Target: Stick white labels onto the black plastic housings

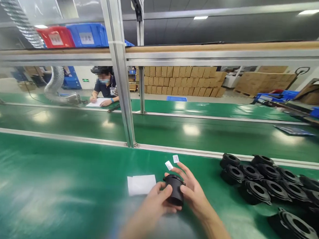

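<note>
Both my hands hold one black round plastic part [174, 189] low over the green bench [53, 185]. My left hand [153, 207] wraps its fingers round the part's near side. My right hand [192, 189] grips it from the right, and two small white stickers [172, 162] sit on its raised fingertips. A white sheet [141, 184] lies flat on the bench just left of the part.
Several black flanged parts [268, 180] are piled on the bench at right. An aluminium post [121, 72] rises ahead. Beyond the green conveyor belt [201, 132], a person [105, 87] sits writing. Blue and red bins [73, 34] stand on the upper shelf; cardboard boxes are stacked behind.
</note>
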Demonstrator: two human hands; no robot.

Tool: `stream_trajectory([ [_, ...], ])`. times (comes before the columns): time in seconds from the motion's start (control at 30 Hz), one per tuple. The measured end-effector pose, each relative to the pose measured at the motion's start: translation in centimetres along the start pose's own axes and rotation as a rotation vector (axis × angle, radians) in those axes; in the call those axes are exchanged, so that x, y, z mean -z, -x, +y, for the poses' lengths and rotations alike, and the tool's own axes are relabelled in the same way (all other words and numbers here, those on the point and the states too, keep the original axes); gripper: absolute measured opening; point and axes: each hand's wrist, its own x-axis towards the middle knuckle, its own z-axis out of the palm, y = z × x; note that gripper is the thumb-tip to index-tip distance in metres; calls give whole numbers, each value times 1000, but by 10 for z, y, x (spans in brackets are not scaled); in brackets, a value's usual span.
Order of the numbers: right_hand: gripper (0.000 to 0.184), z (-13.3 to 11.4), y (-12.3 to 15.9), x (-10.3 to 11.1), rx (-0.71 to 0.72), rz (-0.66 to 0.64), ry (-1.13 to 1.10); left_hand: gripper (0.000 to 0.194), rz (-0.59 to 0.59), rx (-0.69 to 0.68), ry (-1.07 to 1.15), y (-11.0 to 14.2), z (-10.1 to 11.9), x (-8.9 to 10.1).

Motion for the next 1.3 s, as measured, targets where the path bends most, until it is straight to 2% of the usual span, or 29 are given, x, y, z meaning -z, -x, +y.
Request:
stream_trajectory([
  [0.07,73,3,-1,2,6,11,75,46,21,25,0,-3,1,1],
  [0.17,77,7,-2,2,19,28,87,47,-14,45,57,-3,7,0],
  [0.37,82,15,-3,-4,33,93,111,46,-83,-13,106,-1,13,-1],
  [0.43,76,16,-5,-4,75,159,148,47,-81,-14,134,-2,12,0],
  [0.53,59,13,-5,0,150,339,223,48,-43,-11,172,-6,12,3],
  [0.6,51,9,-2,4,136,457,244,47,-4,-30,193,-8,13,4],
  [0.67,51,5,1,6,93,504,236,48,22,-48,200,-10,15,5],
  [0.87,51,2,7,0,-11,409,180,58,16,-80,183,-10,20,4],
  [1.13,54,-4,12,-7,-113,333,171,48,12,-68,225,-11,21,5],
  [1.3,51,-12,14,-10,-125,291,196,45,9,-45,196,-10,21,7],
])
